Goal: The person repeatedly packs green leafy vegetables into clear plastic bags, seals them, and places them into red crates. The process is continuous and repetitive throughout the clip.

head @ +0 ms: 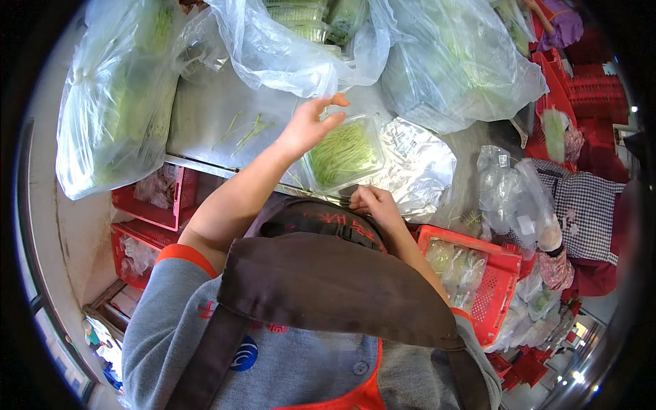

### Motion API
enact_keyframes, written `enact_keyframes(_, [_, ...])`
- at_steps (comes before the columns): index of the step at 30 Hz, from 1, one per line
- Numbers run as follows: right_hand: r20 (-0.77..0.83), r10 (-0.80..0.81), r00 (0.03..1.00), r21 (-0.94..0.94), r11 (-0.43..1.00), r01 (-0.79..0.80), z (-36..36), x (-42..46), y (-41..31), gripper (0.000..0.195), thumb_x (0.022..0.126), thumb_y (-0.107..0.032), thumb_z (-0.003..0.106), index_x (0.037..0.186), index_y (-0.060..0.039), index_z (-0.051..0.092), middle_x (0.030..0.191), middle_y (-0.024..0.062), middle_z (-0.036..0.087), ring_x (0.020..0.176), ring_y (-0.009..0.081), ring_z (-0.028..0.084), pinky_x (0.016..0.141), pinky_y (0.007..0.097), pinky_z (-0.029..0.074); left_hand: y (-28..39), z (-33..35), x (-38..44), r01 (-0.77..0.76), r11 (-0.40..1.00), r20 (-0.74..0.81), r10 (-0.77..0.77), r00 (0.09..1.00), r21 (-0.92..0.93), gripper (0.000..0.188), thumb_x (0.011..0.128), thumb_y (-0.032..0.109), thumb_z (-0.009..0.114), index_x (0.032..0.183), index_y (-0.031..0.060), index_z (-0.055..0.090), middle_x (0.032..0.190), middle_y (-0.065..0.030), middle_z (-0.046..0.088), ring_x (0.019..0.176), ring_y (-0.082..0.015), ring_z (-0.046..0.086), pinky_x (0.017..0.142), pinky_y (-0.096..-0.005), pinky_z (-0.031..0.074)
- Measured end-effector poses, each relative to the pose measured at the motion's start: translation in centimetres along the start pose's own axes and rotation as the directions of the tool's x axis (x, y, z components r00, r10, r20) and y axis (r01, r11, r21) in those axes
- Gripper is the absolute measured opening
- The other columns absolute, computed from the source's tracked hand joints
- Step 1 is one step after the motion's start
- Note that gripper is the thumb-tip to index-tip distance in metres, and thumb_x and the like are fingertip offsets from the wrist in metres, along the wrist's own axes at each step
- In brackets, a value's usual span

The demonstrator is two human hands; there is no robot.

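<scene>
My left hand [319, 122] reaches over the metal table with thumb and fingers apart, nothing visible between them. Its fingertips are close to the lower edge of an open translucent plastic bag [307, 77]; whether they touch it I cannot tell. Below this hand lies a clear plastic tray [379, 166] filled with thin green sprouts or shoots [342, 154]. My right hand [376, 201] is near the table's front edge, just below the tray, with its fingers curled; whether they hold anything is hidden. Crumpled silvery packaging [423, 166] bearing a label sits right of the tray.
Loose green stems [253, 132] lie on the metal table [205, 113]. Bulging bags of greens stand at left [118, 102] and right [461, 72]. Red crates [492, 287] flank me below table height. At right, a person in a checked garment [584, 215] holds plastic bags [505, 192].
</scene>
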State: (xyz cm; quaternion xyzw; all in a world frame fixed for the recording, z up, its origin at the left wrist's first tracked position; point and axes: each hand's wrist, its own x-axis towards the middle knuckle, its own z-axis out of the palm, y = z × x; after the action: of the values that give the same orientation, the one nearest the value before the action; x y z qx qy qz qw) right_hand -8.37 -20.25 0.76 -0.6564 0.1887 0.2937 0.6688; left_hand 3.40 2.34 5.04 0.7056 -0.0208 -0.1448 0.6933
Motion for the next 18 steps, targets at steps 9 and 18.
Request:
enact_keyframes(9, [-0.320,-0.322,0.891,-0.135,0.946,0.294,-2.3,2.9,-0.8,0.014,0.090,-0.014,0.060,0.099,-0.0047,0.059,0.091,0.0022,0.060,0.077,0.0087,0.055,0.062,0.0247,0.046,-6.5,-2.8,-11.0,0.388,0.914,-0.082,-0.398,0.914,-0.119,0.027,0.092,0.014,0.056,0.117,0.0029,0.054,0.098,-0.0068,0.059,0.086,-0.0143,0.062,0.071,-0.0282,0.052])
enact_keyframes(18, [-0.224,-0.157,0.962,0.171,0.965,0.198,-0.9,1.2,-0.1,0.025,0.088,-0.011,0.061,0.111,-0.0079,0.052,0.086,0.0021,0.052,0.071,0.0124,0.054,0.064,0.0278,0.048,-6.1,-1.0,-11.6,0.423,0.826,-0.049,-0.473,0.880,-0.373,0.035,0.089,0.009,0.059,0.123,0.0059,0.048,0.098,-0.0066,0.055,0.083,-0.0146,0.059,0.075,-0.0281,0.052])
